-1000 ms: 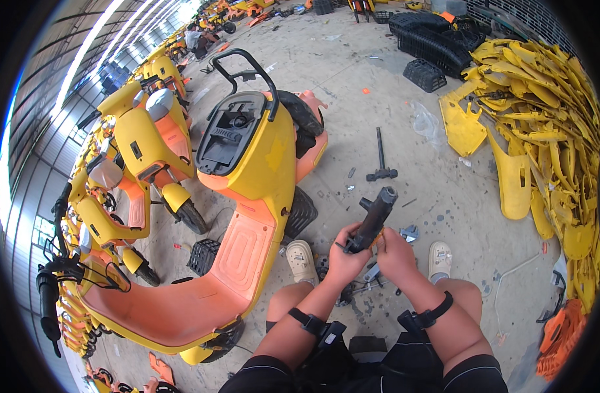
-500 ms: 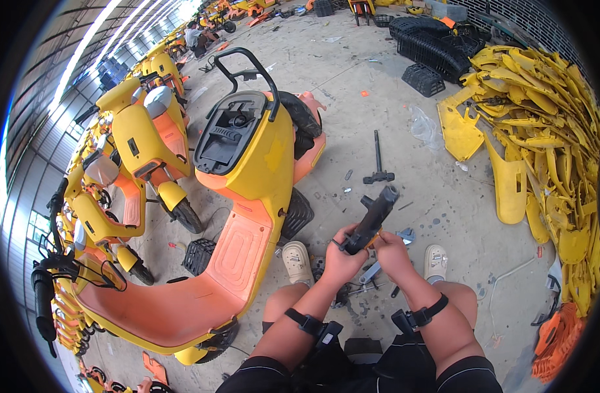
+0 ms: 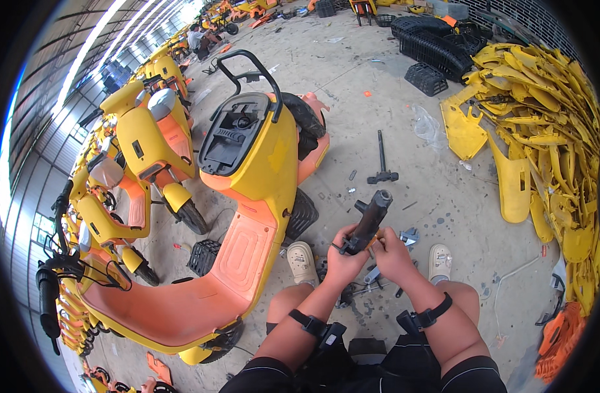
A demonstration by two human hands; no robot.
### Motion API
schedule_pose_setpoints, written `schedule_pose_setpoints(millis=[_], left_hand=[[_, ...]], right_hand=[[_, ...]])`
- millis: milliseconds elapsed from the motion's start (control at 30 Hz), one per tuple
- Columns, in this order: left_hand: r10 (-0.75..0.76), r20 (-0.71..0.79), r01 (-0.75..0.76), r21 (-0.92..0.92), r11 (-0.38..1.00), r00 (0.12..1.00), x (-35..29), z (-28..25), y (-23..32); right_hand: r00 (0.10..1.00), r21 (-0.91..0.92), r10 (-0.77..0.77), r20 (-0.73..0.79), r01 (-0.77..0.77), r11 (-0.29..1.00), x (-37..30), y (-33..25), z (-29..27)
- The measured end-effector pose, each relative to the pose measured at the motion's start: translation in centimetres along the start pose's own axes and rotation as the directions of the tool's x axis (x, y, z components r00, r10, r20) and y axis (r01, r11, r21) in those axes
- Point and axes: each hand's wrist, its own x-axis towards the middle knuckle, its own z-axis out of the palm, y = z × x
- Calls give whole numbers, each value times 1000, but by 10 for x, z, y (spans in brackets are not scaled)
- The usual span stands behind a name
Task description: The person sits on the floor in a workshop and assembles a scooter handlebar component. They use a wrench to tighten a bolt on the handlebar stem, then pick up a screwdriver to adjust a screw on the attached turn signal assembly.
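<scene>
Fingers of the left hand (image 3: 347,262) curl closed around one black tool (image 3: 372,219), its barrel tilted upward just below the center of the frame. The right hand (image 3: 393,255) sits against the tool's lower end, thumb and fingers drawn together; from here I cannot tell what they grip. Two straps, one on each forearm, bear dark boxes. Two pale clogs, (image 3: 302,262) and (image 3: 440,261), stand flat on the gray concrete floor (image 3: 352,111), stained with dark spots and scattered with small parts between the feet. One hammer (image 3: 382,171) lies beyond the tool, its handle pointing up the frame. One yellow-and-orange scooter (image 3: 283,157), its seat well uncovered, fills the left center, with one black basket (image 3: 203,257) beside it. More scooters, too tightly packed to count, line the upper left under a roof with bright strips, where one person (image 3: 198,40) crouches. Yellow panels (image 3: 542,124), beyond counting, heap at the right edge; orange pieces (image 3: 562,340) lie at lower right.
</scene>
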Motion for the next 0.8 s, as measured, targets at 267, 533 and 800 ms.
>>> schedule_pose_setpoints(millis=[267, 533, 800], left_hand=[[-8, -14, 8, 16, 1000, 1000, -3, 1, -8], [54, 34, -59, 174, 983, 998, -1, -2, -7], [-49, -41, 52, 75, 996, 998, 0, -1, -6]], right_hand=[[990, -280, -130, -58, 109, 954, 0, -1, -1], [758, 577, 365, 540, -650, 495, 17, 32, -22], [993, -361, -116, -12, 104, 927, 2, -10, -3]])
